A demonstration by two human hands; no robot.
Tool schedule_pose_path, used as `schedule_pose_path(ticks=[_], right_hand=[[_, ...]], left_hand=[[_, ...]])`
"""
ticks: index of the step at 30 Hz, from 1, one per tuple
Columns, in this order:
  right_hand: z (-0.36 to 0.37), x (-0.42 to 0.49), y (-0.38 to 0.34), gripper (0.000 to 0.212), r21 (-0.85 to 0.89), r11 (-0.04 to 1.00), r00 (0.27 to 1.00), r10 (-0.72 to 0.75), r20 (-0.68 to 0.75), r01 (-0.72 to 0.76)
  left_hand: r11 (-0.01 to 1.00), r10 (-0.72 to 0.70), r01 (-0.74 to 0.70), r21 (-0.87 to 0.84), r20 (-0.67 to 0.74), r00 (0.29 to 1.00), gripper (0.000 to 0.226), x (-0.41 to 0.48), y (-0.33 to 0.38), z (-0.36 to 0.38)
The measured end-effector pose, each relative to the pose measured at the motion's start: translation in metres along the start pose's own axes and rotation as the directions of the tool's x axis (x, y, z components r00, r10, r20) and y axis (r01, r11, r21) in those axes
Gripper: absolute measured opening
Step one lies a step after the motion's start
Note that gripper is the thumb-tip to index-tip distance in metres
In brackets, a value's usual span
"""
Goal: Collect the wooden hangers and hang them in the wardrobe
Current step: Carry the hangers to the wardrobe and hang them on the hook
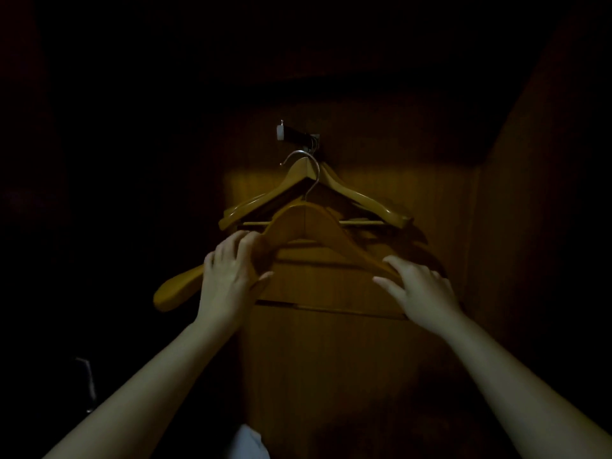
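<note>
In the dark wardrobe (334, 366) the front hanger (306, 220) is held up in front of the back panel, just below the rail (298, 133). Its long axis runs left to right. The left end (165, 294) reaches out low and to the left; the right end is hidden behind the right grip (420, 288). Its peak points up and its crossbar (331, 309) lies along the bottom. Its steel hook (314, 175) rises from the peak toward the rail and curls over to the left. The top of the curl sits just under the rail and does not look to be over it.

The left grip (228, 279) is curled round the hanger's left arm, fingers over the top and thumb underneath. The right grip lies spread against the right arm, fingers fairly straight, with the forefinger above the wood and the thumb apart below it.

Behind the front hanger, the hung hangers (359, 197) are bunched at the inner end of the rail, their arms sloping down to either side. The rail sticks out toward the camera and ends in a white cap (280, 131).

A pale cloth (246, 442) shows at the bottom edge, and a metal handle (87, 382) glints in the dark at the left.
</note>
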State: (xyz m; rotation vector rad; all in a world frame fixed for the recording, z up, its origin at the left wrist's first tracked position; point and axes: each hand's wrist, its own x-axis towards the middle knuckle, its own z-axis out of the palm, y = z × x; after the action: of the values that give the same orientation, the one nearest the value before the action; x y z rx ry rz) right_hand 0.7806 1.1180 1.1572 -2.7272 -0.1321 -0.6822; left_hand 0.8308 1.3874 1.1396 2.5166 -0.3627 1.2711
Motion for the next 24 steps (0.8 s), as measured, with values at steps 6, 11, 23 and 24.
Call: schedule_pose_path(ticks=[6,11,23,24], right_hand=[[-0.019,-0.003,0.01,0.039,0.069,0.997,0.999,0.027,0.038,-0.03],[-0.036,0.009,0.013,0.053,-0.079,0.997,1.0,0.001,0.005,-0.001],[-0.03,0.118,-0.017,0.079,-0.299,0.937,0.905,-0.276,-0.322,0.179],[-0.03,0.129,-0.019,0.078,-0.317,0.932,0.909,-0.275,-0.314,0.173]], left_hand=[[0.985,0.174,-0.173,0.023,-0.063,0.983,0.046,0.033,0.006,-0.005],[0.983,0.18,-0.176,0.05,-0.065,0.982,0.047,0.052,0.01,0.011],[0.984,0.164,-0.17,0.053,0.107,0.981,0.048,0.149,0.017,0.041],[0.988,0.143,-0.148,0.036,0.125,0.982,0.046,0.159,0.014,0.046]])
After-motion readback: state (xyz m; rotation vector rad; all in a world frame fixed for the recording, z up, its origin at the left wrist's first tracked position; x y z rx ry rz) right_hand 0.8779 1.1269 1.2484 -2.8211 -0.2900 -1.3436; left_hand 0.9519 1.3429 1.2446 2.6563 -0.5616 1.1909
